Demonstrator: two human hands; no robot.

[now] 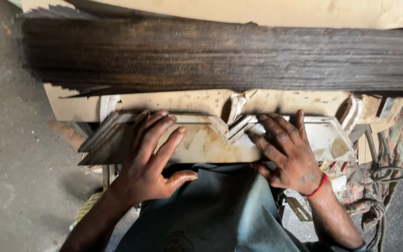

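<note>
Two flat, pale, stained wooden pieces with angled, mitred ends lie end to end on the worktop (276, 100), their long axes running from nine to three o'clock. The left hand (152, 158) presses flat on the left wooden piece (197, 142), fingers spread toward twelve o'clock, thumb hooked under its near edge; its grip is open, palm down. The right hand (288, 151), with a red wrist band (319, 185), lies likewise on the right wooden piece (325, 137), fingers splayed, not closed. At twelve o'clock spans a dark, rough-grained, blurred plank (220, 53). Grey cloth (220, 210) sits at six o'clock; coiled cable (383, 186) at four.
</note>
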